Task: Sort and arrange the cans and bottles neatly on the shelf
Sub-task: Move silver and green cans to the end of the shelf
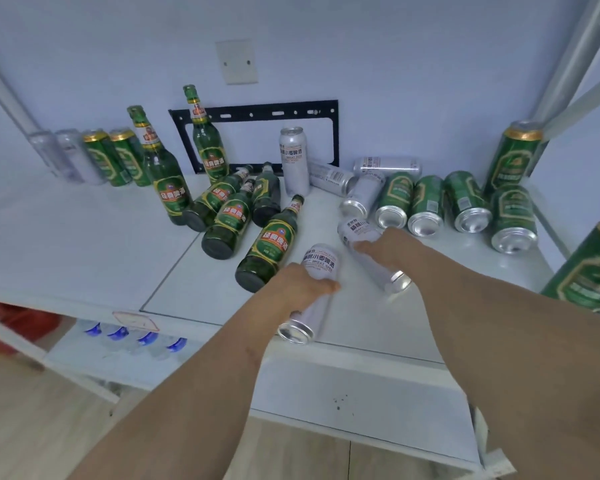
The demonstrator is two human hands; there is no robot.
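My left hand (303, 289) grips a white can (321, 263) lying near the front of the white shelf (84, 244). My right hand (390, 249) grips a second white can (355, 230) lying just right of it. Several green bottles (267, 245) lie in a heap at the middle, and two green bottles (205, 140) stand behind them. Several green cans (426, 209) lie on their sides at the right. More white cans (331, 176) lie at the back, and one white can (294, 157) stands upright.
Two white and two green cans (101, 157) stand in a row at the back left. A green can (513, 157) stands by the right post, another green can (593, 268) at the right edge. A black bracket (257, 116) hangs on the wall. Water bottles (136, 336) lie on the lower shelf.
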